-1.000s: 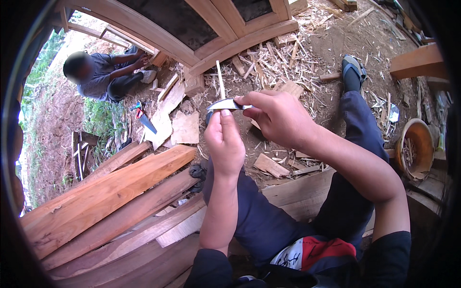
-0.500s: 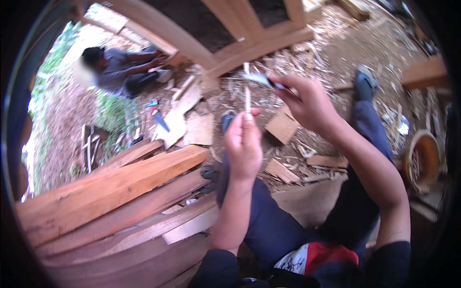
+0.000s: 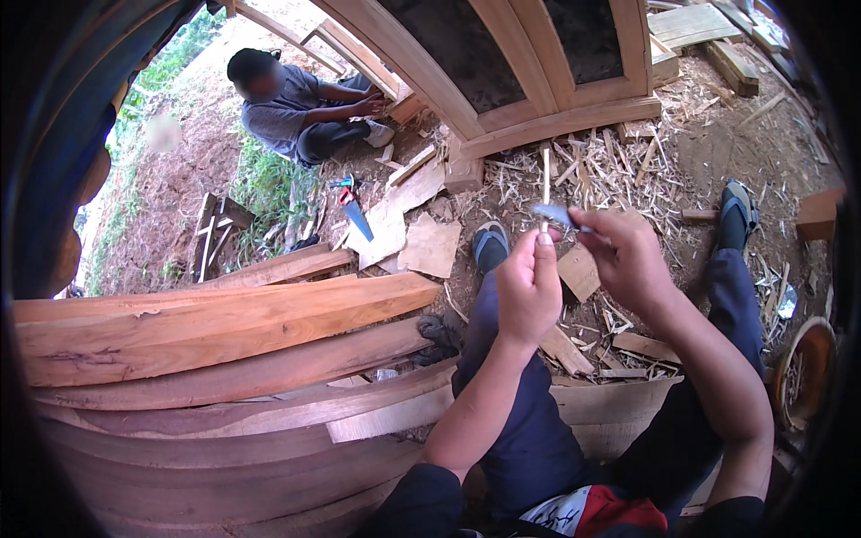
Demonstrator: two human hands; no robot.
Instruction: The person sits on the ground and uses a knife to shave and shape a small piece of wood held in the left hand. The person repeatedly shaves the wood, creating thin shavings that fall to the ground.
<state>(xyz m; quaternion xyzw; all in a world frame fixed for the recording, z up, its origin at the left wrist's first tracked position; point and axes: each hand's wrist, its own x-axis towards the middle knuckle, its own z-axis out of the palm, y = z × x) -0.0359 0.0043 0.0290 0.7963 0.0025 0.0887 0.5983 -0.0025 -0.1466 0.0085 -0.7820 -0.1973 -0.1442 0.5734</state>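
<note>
Two grips meet: the left hand (image 3: pixel 529 298) pinches a stick (image 3: pixel 546 179) near its close end, seemingly to steady it, while the right hand (image 3: pixel 631 258) grasps a knife (image 3: pixel 554 213) whose blade crosses that stick.

Well below the left hand (image 3: pixel 531 294), toward the body, dark slanted strokes stand on the white panel (image 3: pixel 549 514) of the person's garment. They run across the panel like loose script and may be lettering, though the view there is too small and too near the lower edge to be sure. Beside that panel, on the side of the right hand (image 3: pixel 635 262) and well below it, the red panel (image 3: pixel 619 511) bears a dark mark that forms no clear letter. No word or number can be read.
</note>
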